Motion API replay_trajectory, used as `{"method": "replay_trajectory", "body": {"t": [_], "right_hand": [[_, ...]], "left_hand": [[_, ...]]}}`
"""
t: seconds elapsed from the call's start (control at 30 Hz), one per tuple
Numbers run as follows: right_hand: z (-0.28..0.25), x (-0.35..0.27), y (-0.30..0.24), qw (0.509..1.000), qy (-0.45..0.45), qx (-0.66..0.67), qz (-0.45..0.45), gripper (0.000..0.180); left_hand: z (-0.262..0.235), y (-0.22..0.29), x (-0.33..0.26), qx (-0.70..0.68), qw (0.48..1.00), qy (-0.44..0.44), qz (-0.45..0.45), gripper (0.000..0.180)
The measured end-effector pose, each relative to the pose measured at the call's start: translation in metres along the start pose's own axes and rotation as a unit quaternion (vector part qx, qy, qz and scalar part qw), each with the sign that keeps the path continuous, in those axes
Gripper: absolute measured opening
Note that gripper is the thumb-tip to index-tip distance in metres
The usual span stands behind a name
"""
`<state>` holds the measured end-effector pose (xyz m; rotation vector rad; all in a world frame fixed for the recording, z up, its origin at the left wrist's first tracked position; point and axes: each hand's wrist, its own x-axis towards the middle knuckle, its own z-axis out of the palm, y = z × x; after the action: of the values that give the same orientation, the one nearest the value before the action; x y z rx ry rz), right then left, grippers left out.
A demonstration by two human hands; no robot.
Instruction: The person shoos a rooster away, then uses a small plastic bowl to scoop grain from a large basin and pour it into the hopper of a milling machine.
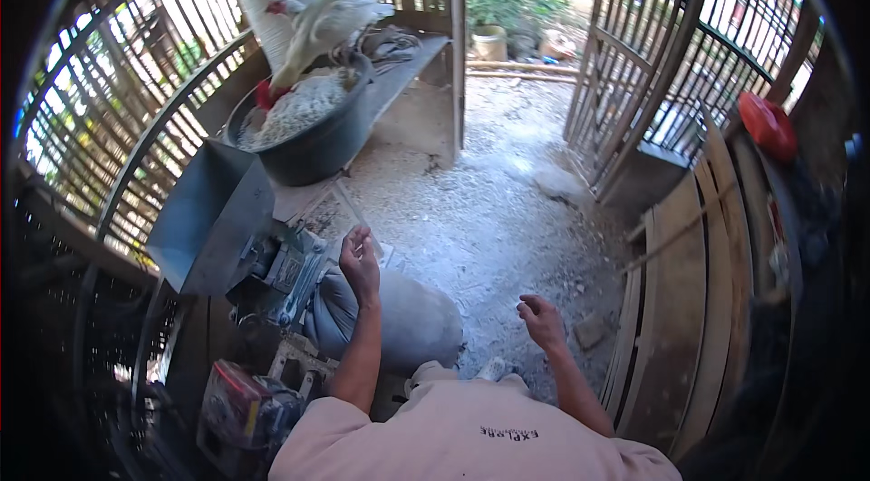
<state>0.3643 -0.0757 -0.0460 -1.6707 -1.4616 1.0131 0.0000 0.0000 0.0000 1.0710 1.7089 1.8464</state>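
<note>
One dark tub (317, 155) with a pale heap (313, 110) sits on the desk (408, 82), two white chickens (335, 28) at it. Nearer the person than the tub are one metal hopper (213, 214) and one grey sack (421, 322). The left hand (360, 262) is raised near the sack, fingers loosely curled, released; the right hand (542, 322), farther right of the tub, has half-bent, released fingers.

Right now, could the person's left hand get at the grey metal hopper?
Probably yes: the left hand is raised to the right of the grey metal hopper, and nothing tall seems to stand between them, though depth is hard to judge here.
</note>
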Motion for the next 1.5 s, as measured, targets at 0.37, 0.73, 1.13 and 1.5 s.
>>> {"method": "replay_trajectory", "body": {"t": [0.37, 0.73, 1.13, 1.5], "right_hand": [[0.045, 0.11, -0.195, 0.924, -0.242, -0.019, -0.294, 0.027], [0.188, 0.18, -0.436, 0.721, -0.262, 0.046, -0.64, 0.023], [0.469, 0.308, -0.621, 0.675, -0.302, -0.265, -0.619, 0.035], [0.595, 0.581, -0.649, 0.678, -0.312, -0.458, -0.483, 0.043]], "left_hand": [[-0.012, 0.029, 0.053, 0.04, 0.974, 0.206, 0.085, 0.026], [-0.017, 0.017, 0.167, 0.081, 0.941, 0.323, 0.057, 0.062], [0.0, 0.058, 0.249, -0.1, 0.901, 0.422, 0.018, 0.047], [-0.004, 0.076, 0.237, -0.082, 0.899, 0.428, -0.038, 0.053]]}}
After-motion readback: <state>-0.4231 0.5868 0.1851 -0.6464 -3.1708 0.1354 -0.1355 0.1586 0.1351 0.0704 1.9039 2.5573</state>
